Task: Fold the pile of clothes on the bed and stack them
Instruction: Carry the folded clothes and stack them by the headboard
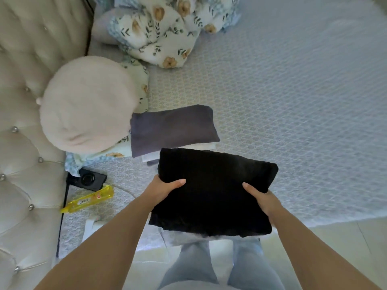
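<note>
A folded black garment (215, 191) was gripped at its sides by the left hand (163, 190) and right hand (263, 200), thumbs on top, just nearer than the grey stack (173, 128) on the bed (293, 101).

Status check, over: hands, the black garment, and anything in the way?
Left hand and right hand grip black garment, folded. Stack just beyond. Nothing between.

Both hands, left (165, 188) and right (262, 198), grip, fingers apparently curled beneath.
</note>
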